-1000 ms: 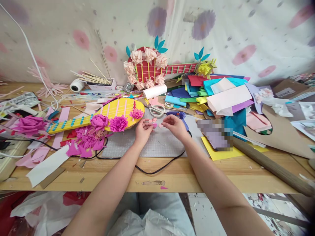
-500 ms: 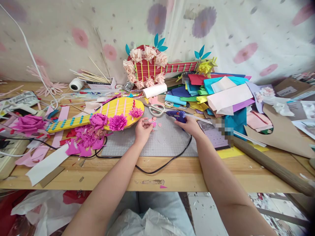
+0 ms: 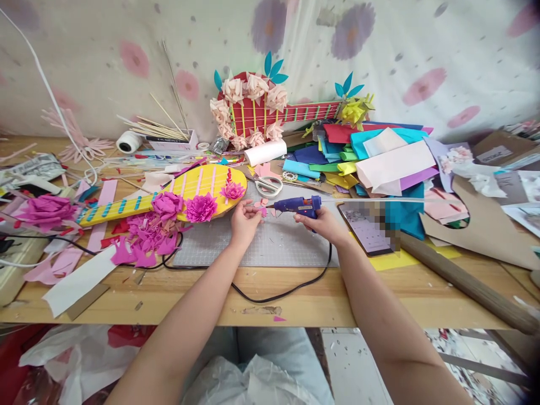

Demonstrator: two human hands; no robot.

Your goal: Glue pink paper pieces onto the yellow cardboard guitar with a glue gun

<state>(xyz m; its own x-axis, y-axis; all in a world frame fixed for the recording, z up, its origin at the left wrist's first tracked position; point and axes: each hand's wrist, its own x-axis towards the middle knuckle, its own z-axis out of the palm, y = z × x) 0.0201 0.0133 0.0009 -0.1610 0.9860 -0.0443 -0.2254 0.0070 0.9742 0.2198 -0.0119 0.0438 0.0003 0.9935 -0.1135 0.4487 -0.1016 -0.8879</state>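
Observation:
My right hand (image 3: 323, 222) is wrapped round a blue glue gun (image 3: 297, 205) with a long clear glue stick (image 3: 379, 199) sticking out of its back. Its nozzle points left, close to the fingertips of my left hand (image 3: 246, 222). Those fingers pinch a small magenta paper petal (image 3: 264, 212). A few pale pink petals (image 3: 264, 201) lie just beyond, on the grey cutting mat (image 3: 278, 247). To the left rests a yellow paper guitar (image 3: 196, 188) decorated with magenta paper flowers (image 3: 201, 208). White-handled scissors (image 3: 269, 185) lie behind the petals.
A black cord (image 3: 278, 298) loops across the table front. A phone (image 3: 366, 228) and a wooden stick (image 3: 464, 281) lie at right, below stacked coloured paper (image 3: 392, 163). Magenta scraps (image 3: 147, 236) sit at left. A red paper guitar (image 3: 253, 112) leans at the back.
My right hand has turned the glue gun level, and its nozzle has moved left to the petal. The glue stick has swung up to near horizontal. My left hand stays nearly in place.

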